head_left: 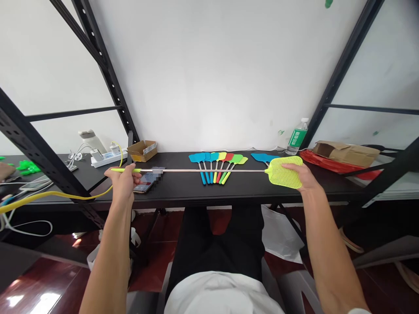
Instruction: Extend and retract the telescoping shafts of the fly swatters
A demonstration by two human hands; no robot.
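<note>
A yellow-green fly swatter (pixel 284 172) with a long, extended metal rod is stretched sideways above the desk. My left hand (pixel 123 179) is closed around its handle at the left. At the other end, my right hand (pixel 304 175) grips the edge of the perforated head, thumb on top and fingers hidden behind it. Beyond the rod, several short fly swatters (pixel 216 165) in blue, yellow, red and green lie fanned out on the desk. More blue swatters (pixel 262 158) lie to their right, partly covered by the held head.
The black desk (pixel 183 187) carries a phone (pixel 146 181), a small cardboard box (pixel 142 151), a power strip (pixel 109 158) and a water bottle (pixel 297 137). Cardboard over red wrapping (pixel 343 158) sits at the right. A yellow cable (pixel 59 193) runs past the left post.
</note>
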